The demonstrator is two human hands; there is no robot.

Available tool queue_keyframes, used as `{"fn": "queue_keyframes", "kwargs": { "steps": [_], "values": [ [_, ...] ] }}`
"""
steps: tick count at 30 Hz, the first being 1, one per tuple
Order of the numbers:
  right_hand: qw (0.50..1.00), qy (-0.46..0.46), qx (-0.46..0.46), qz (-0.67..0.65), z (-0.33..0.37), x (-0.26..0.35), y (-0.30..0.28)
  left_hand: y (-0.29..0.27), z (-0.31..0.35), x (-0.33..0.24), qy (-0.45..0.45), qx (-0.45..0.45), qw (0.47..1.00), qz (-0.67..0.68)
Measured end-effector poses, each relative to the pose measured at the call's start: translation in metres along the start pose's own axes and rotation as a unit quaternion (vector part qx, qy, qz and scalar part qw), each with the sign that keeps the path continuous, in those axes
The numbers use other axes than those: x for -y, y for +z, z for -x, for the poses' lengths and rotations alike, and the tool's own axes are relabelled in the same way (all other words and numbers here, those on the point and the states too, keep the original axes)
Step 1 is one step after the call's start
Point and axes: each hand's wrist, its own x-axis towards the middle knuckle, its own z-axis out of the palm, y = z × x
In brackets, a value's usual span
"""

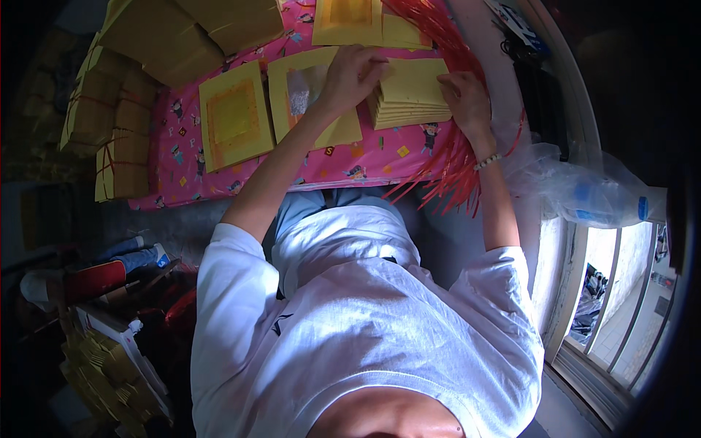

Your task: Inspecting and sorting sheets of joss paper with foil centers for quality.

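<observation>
A stack of folded yellow paper (412, 86) lies on the pink table cover, its layered edges facing me. At its upper left corner my left hand (355, 77) is closed, thumb and fingers pinching the paper edge. My right hand (466, 102), with a beaded bracelet at the wrist, has its fingers curled onto the stack's right edge. Under my left forearm is a yellow sheet (332, 135) with a silver patch. To its left lies a yellow sheet with an orange-bordered square (232, 120). Red plastic strips (445, 171) hang beside and below my right hand.
Tied bundles of yellow paper (120, 157) are piled along the left side of the pink table cover (179, 182). More yellow sheets (347, 25) lie at the far edge. A clear plastic bag (584, 193) and a barred window (617, 292) are at the right.
</observation>
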Motion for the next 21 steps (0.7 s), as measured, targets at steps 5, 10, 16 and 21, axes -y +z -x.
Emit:
{"fn": "queue_keyframes", "kwargs": {
  "steps": [5, 10, 16, 21],
  "values": [
    [0.999, -0.003, 0.012, -0.031, -0.002, 0.003, -0.002, -0.007, 0.006, -0.005, 0.019, 0.215, 0.975, 0.054],
    [0.997, 0.010, 0.031, -0.063, -0.002, 0.003, -0.002, -0.003, 0.017, -0.001, 0.035, 0.177, 0.982, 0.046],
    [0.998, -0.027, 0.023, -0.048, -0.007, -0.004, 0.000, -0.002, 0.011, 0.000, 0.040, 0.176, 0.983, 0.030],
    [0.996, -0.044, -0.056, -0.053, -0.005, -0.004, -0.001, -0.005, 0.005, -0.004, 0.046, 0.189, 0.981, 0.010]
  ]
}}
